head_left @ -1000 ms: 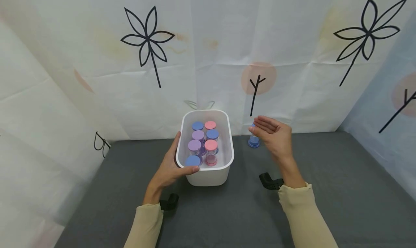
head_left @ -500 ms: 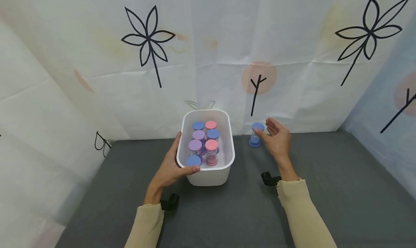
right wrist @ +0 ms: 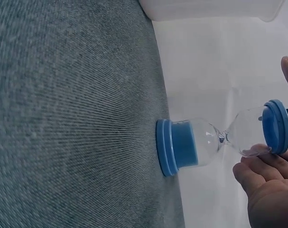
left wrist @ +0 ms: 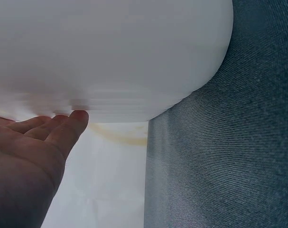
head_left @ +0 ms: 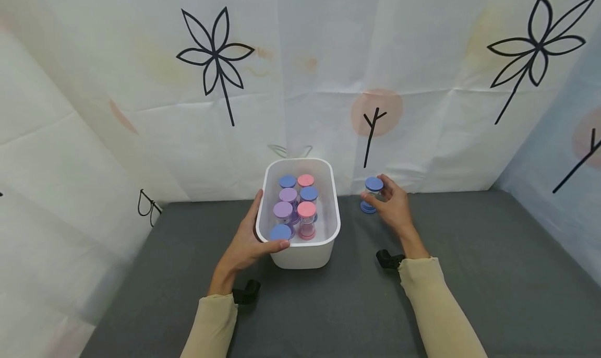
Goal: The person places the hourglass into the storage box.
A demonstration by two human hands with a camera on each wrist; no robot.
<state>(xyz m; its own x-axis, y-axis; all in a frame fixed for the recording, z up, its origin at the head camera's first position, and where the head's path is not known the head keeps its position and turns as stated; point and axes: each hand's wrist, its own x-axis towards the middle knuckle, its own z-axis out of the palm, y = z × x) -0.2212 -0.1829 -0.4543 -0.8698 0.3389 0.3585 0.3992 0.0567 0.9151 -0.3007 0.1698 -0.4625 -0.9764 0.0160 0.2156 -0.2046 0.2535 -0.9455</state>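
A white plastic bin (head_left: pixel 305 256) holds several small hourglasses with blue, purple and pink caps, such as a pink hourglass (head_left: pixel 307 219). My left hand (head_left: pixel 243 246) rests against the bin's near left corner, straight fingers along the outer left wall and thumb at the front rim. The left wrist view shows those fingertips touching the wall. Right of the bin, a blue hourglass (right wrist: pixel 205 140) stands upright on the table, blue sand in its lower bulb. Around its upper part is my right hand (head_left: pixel 396 207), thumb on one side and fingers on the other. In the right wrist view the thumb stands apart from the cap.
A grey cloth covers the table (head_left: pixel 310 316). White fabric (head_left: pixel 319 76) with printed plants hangs right behind the blue hourglass and the bin. Black wrist mounts (head_left: pixel 388 260) stick out inward from both wrists.
My right hand has moved from in front of the blue hourglass to its right side, then in around it. The left hand and bin have stayed in place.
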